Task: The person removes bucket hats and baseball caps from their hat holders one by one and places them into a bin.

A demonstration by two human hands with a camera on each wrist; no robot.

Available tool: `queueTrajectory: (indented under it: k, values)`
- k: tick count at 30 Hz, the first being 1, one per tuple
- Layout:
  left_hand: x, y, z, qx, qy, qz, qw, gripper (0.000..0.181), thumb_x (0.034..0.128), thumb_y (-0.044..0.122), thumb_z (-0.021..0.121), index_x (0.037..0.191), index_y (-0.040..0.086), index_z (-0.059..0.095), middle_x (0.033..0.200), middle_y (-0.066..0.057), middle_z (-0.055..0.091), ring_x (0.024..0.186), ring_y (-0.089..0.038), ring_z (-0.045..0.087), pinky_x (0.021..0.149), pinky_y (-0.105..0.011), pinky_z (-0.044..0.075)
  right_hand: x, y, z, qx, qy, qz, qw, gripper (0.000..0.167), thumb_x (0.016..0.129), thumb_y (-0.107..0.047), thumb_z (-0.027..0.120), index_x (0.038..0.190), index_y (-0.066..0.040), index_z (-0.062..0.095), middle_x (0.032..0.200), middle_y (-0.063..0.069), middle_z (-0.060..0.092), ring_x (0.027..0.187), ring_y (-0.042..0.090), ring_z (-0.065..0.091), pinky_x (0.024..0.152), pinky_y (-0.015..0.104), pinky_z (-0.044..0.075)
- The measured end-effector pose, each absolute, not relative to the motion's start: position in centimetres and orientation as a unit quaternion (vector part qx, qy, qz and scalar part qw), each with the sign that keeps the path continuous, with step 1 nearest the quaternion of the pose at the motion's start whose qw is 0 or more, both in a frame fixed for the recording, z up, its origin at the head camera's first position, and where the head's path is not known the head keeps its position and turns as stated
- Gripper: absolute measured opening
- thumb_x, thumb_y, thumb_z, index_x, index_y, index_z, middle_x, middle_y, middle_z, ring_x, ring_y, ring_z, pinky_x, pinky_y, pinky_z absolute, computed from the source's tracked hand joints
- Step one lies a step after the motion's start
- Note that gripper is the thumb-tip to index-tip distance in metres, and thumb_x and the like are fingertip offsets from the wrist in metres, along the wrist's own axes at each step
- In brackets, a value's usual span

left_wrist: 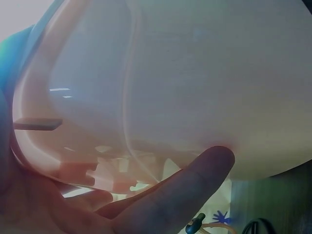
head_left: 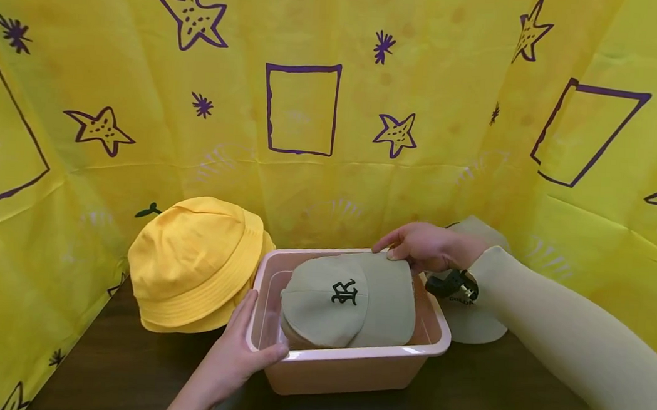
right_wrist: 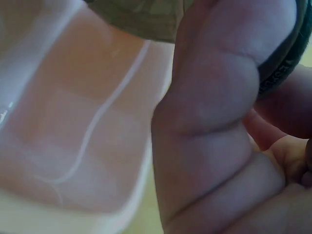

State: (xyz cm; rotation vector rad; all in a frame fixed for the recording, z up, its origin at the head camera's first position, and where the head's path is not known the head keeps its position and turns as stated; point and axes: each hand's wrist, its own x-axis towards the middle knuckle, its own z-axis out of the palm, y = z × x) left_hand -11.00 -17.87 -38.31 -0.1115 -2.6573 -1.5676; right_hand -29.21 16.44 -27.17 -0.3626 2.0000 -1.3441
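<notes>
Got a beige baseball cap with black blackletter embroidery here, sitting inside a pink plastic tub at the lower middle of the head view. Lying with crown to the left, brim to the right, embroidery facing up.

With the right hand, pinching the brim at its upper-right corner, with the thumb on top and the index finger by the far edge, close to the tub's back rim. So basically holding just that one corner, with nearly all of the cap down and to the left of the fingertips. Can see the brim's edge at the top of the right wrist view too, right up against a finger. Also a dark green lettered strip at upper right there, no idea from what.

With the left hand, clamped on the tub's lower-left corner, thumb over the near rim, fingers along the outside. Near the crown, but only gripping plastic.

Also worth a mention: yellow bucket hats just left of the tub, and a second beige cap at right, partly hidden behind the right wrist.
</notes>
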Motion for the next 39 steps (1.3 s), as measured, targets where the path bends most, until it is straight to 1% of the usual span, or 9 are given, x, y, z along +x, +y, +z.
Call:
queueTrajectory:
  k: [11, 19, 21, 25, 28, 30, 32, 36, 39]
  values:
    - [-11.0, -17.9, -38.3, -0.033, -0.854, -0.518, 0.013, 0.118, 0.0773, 0.041, 0.085, 0.162, 0.017, 0.007, 0.165, -0.005, 0.006, 0.144, -0.033, 0.018, 0.110, -0.052, 0.024, -29.5, 12.4, -30.0, -0.134, 0.800, -0.458, 0.364, 0.035, 0.097, 0.007, 0.051, 0.129, -0.001, 0.062, 0.113, 0.017, 0.064, 0.087, 0.031, 0.068, 0.075, 0.047, 0.057]
    - [-10.9, -17.9, -38.4, -0.035, -0.855, -0.517, 0.011, 0.117, 0.0778, 0.041, 0.085, 0.162, 0.017, 0.006, 0.165, -0.006, 0.005, 0.145, -0.034, 0.018, 0.110, -0.053, 0.023, -29.8, 11.5, -30.6, -0.145, 0.861, -0.359, 0.330, 0.042, 0.091, 0.011, 0.053, 0.125, -0.008, 0.067, 0.114, 0.014, 0.060, 0.087, 0.029, 0.064, 0.069, 0.041, 0.056]
    - [-10.8, -17.9, -38.3, -0.035, -0.855, -0.517, 0.012, 0.118, 0.0778, 0.041, 0.085, 0.162, 0.017, 0.006, 0.165, -0.006, 0.005, 0.144, -0.035, 0.018, 0.110, -0.053, 0.024, -29.7, 11.3, -30.3, -0.163, 0.886, -0.302, 0.311, 0.048, 0.088, 0.013, 0.050, 0.125, -0.011, 0.068, 0.113, 0.012, 0.058, 0.082, 0.025, 0.060, 0.064, 0.036, 0.054]
    - [-11.0, -17.9, -38.2, -0.039, -0.853, -0.520, 0.012, 0.118, 0.0779, 0.041, 0.085, 0.162, 0.018, 0.005, 0.165, -0.005, 0.005, 0.143, -0.036, 0.020, 0.109, -0.054, 0.026, -29.5, 11.0, -29.6, -0.206, 0.917, -0.193, 0.281, 0.055, 0.085, 0.013, 0.051, 0.131, -0.012, 0.065, 0.111, 0.012, 0.057, 0.060, 0.017, 0.042, 0.052, 0.027, 0.039]
    - [-11.2, -17.8, -38.2, -0.044, -0.853, -0.520, 0.013, 0.117, 0.0782, 0.040, 0.085, 0.162, 0.018, 0.006, 0.165, -0.006, 0.006, 0.142, -0.036, 0.025, 0.108, -0.054, 0.028, -29.5, 10.8, -29.2, -0.256, 0.924, -0.121, 0.256, 0.054, 0.086, 0.005, 0.057, 0.138, -0.011, 0.060, 0.123, 0.010, 0.060, 0.070, 0.014, 0.049, 0.061, 0.028, 0.042]
    - [-11.3, -17.7, -38.3, -0.049, -0.852, -0.521, 0.017, 0.116, 0.0782, 0.039, 0.085, 0.162, 0.018, 0.007, 0.164, -0.006, 0.008, 0.140, -0.036, 0.029, 0.107, -0.053, 0.030, -29.3, 10.7, -29.1, -0.295, 0.921, -0.084, 0.240, 0.055, 0.088, 0.000, 0.060, 0.142, -0.011, 0.057, 0.135, 0.007, 0.057, 0.089, 0.016, 0.056, 0.073, 0.032, 0.045]
    - [-11.3, -17.8, -38.4, -0.051, -0.851, -0.523, 0.019, 0.116, 0.0780, 0.038, 0.085, 0.162, 0.018, 0.007, 0.164, -0.006, 0.009, 0.139, -0.036, 0.031, 0.106, -0.052, 0.031, -29.0, 10.4, -29.2, -0.350, 0.911, -0.044, 0.215, 0.055, 0.091, -0.008, 0.065, 0.145, -0.014, 0.054, 0.142, 0.004, 0.053, 0.117, 0.017, 0.053, 0.092, 0.035, 0.045]
    - [-11.1, -17.9, -38.4, -0.049, -0.856, -0.513, 0.022, 0.117, 0.0779, 0.039, 0.085, 0.162, 0.017, 0.007, 0.164, -0.006, 0.010, 0.139, -0.036, 0.030, 0.106, -0.053, 0.030, -28.1, 9.5, -29.6, -0.459, 0.869, -0.007, 0.182, 0.055, 0.092, -0.019, 0.073, 0.144, -0.020, 0.056, 0.142, -0.004, 0.053, 0.128, 0.016, 0.049, 0.103, 0.037, 0.041]
    - [-11.1, -18.1, -38.4, -0.049, -0.864, -0.501, 0.026, 0.116, 0.0784, 0.041, 0.084, 0.162, 0.018, 0.007, 0.164, -0.007, 0.010, 0.137, -0.037, 0.033, 0.105, -0.054, 0.031, -27.2, 8.8, -29.8, -0.525, 0.834, -0.002, 0.170, 0.046, 0.091, -0.019, 0.075, 0.135, -0.020, 0.065, 0.132, -0.010, 0.060, 0.121, 0.011, 0.054, 0.099, 0.031, 0.043]
